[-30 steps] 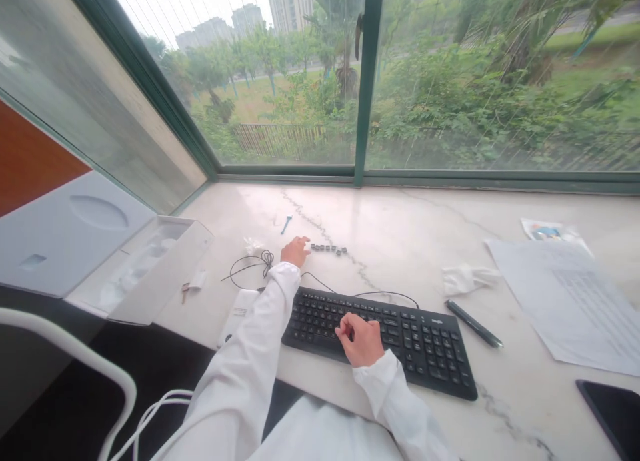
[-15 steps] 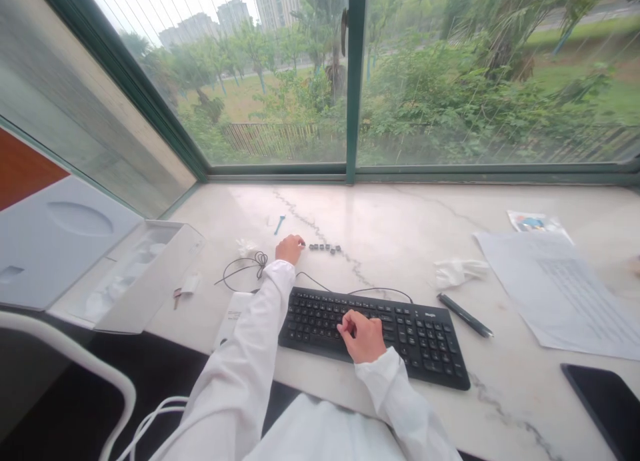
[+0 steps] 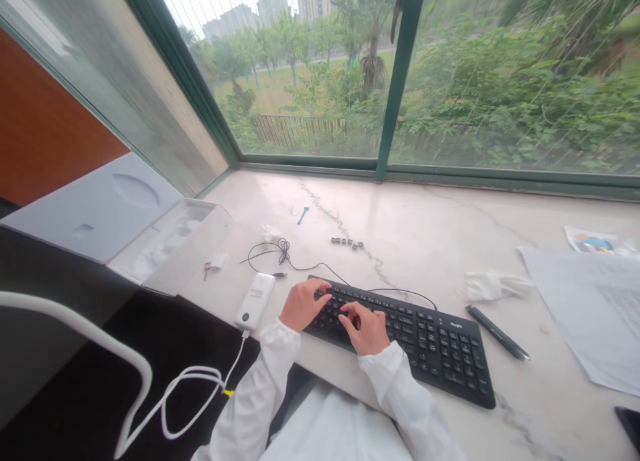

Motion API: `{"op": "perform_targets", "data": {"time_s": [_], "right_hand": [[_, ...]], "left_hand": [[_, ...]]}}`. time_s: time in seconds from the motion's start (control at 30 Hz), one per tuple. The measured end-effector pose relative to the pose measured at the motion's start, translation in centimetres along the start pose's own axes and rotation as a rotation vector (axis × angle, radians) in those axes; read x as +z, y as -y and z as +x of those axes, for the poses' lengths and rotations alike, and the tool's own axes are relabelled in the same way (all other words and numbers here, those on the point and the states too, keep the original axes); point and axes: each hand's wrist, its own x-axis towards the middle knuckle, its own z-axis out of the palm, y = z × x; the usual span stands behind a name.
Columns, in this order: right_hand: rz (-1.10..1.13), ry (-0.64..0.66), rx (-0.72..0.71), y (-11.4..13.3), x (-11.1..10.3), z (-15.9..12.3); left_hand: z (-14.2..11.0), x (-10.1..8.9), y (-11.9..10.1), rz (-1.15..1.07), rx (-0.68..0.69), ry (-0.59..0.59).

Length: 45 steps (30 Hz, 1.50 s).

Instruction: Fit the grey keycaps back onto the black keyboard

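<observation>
Loose keycaps lie on the worktop, most others seated in the keyboard, where left hand and right hand curl, any grip too small to tell.

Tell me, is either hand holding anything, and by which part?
It cannot be told: the left hand and right hand are curled at the keyboard, and anything pinched there is too small to make out.

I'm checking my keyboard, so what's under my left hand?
Under your left hand lies the left end of the keyboard. Some keys show beside the hand; whatever is directly beneath is covered.
</observation>
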Motion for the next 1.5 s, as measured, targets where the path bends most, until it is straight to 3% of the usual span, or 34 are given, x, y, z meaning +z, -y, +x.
{"op": "perform_targets", "data": {"time_s": [0.13,0.4,0.77,1.03,1.5], "right_hand": [[-0.005,-0.008,-0.048,0.2,0.5,-0.3],[-0.064,-0.042,-0.157,-0.6,1.1,-0.9],[-0.115,0.011,-0.244,-1.4,2.0,-0.9],[-0.157,-0.027,-0.321,-1.3,1.8,-0.8],[-0.209,-0.041,-0.337,-1.0,1.6,-0.8]], "left_hand": [[-2.4,0.5,0.3,-0.049,-0.070,0.037],[-4.8,2.5,0.9,-0.113,-0.048,0.026],[-5.1,2.8,1.3,-0.108,-0.083,0.025],[-5.2,2.9,1.2,-0.094,-0.062,0.018],[-5.0,2.8,1.2,-0.079,-0.022,0.001]]}}
